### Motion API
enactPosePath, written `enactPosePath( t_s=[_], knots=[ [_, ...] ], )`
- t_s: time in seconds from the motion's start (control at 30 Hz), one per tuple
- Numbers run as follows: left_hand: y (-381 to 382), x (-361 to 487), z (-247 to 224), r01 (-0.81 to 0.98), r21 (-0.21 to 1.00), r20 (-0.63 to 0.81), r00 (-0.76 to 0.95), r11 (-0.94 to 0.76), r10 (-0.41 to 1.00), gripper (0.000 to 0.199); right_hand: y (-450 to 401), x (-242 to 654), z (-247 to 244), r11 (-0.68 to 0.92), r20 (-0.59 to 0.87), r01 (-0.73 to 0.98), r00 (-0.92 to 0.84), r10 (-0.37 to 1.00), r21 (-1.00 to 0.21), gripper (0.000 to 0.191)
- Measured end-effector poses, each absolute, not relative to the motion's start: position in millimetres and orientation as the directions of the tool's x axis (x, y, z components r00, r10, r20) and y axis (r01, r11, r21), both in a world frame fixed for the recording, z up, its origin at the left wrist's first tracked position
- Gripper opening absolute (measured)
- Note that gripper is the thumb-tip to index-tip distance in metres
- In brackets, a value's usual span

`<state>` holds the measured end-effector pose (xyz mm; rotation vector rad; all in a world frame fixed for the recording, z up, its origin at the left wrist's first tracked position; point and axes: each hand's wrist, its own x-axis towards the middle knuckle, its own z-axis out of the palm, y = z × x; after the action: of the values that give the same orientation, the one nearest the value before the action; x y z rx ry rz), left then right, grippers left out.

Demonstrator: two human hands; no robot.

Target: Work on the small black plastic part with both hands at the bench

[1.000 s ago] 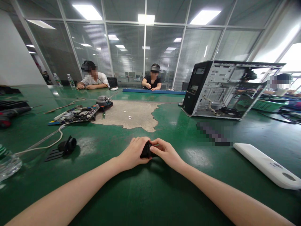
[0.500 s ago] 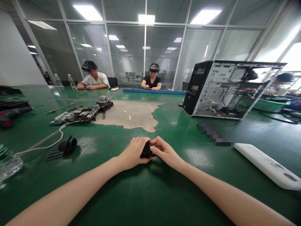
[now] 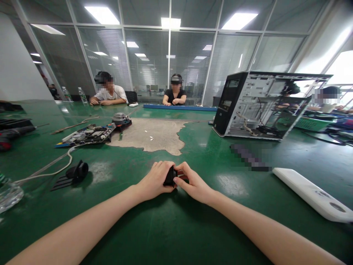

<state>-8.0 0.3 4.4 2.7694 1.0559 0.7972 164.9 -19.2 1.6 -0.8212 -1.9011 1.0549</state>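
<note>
A small black part (image 3: 169,176) is held between my two hands above the green table (image 3: 154,228), near the middle of the view. My left hand (image 3: 156,179) wraps round it from the left, its thumb below and its fingers over the top. From the right, my right hand (image 3: 194,183) grips the part's right side between thumb and fingertips. The palms hide much of the part, so its full shape cannot be made out. Another black part with slats and a round opening (image 3: 75,173) lies to the left.
An open computer case (image 3: 248,106) stands at the right, with a white device (image 3: 311,193) nearer. A circuit board (image 3: 88,134), a pale cable (image 3: 68,158) and a clear bottle (image 3: 9,195) are at left. People sit across the table.
My right thumb and fingers have shifted slightly on the black part. The view has moved a little. The hands of the person in black opposite have changed position.
</note>
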Motion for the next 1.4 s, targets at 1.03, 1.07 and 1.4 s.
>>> enactPosePath(
  t_s=[1.03, 1.07, 1.4],
  knots=[
    [0, -8, 4, 0.594, 0.239, 0.445, 0.636, -0.768, 0.631, 0.052, -14, 162, 0, 0.411, 0.291, 0.244, -0.409, 0.865, -0.878, 0.014],
    [1, -9, 4, 0.596, 0.239, 0.445, 0.635, -0.767, 0.632, 0.052, -15, 163, 1, 0.433, 0.305, 0.252, -0.423, 0.853, -0.865, 0.015],
    [1, -8, 3, 0.599, 0.251, 0.449, 0.625, -0.761, 0.639, 0.052, -13, 160, 0, 0.412, 0.331, 0.191, -0.349, 0.877, -0.891, 0.012]
  ],
)
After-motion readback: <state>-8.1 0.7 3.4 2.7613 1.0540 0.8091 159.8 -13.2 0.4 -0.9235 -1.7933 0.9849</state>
